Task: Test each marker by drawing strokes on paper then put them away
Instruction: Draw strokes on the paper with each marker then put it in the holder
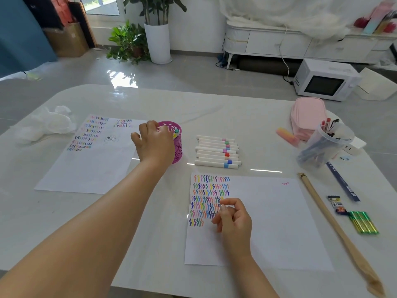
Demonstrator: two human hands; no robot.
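My left hand (153,143) reaches over the mouth of a magenta pen holder (178,147), its fingers among the marker caps there; whether it grips one is hidden. Several white markers (217,152) with coloured bands lie in a row to the right of the holder. Below them is a paper sheet (268,222) with rows of coloured squiggle strokes at its left. My right hand (233,220) rests on that sheet beside the strokes, fingers loosely curled and holding nothing. A second sheet with strokes (90,160) lies to the left.
A pink pencil case (307,116), a clear cup of pens (324,145) and a pink-orange eraser (286,136) stand at the right. A long wooden stick (335,224), a blue ruler (343,183) and green sticks (363,222) lie near the right edge. Crumpled white plastic (45,123) sits far left.
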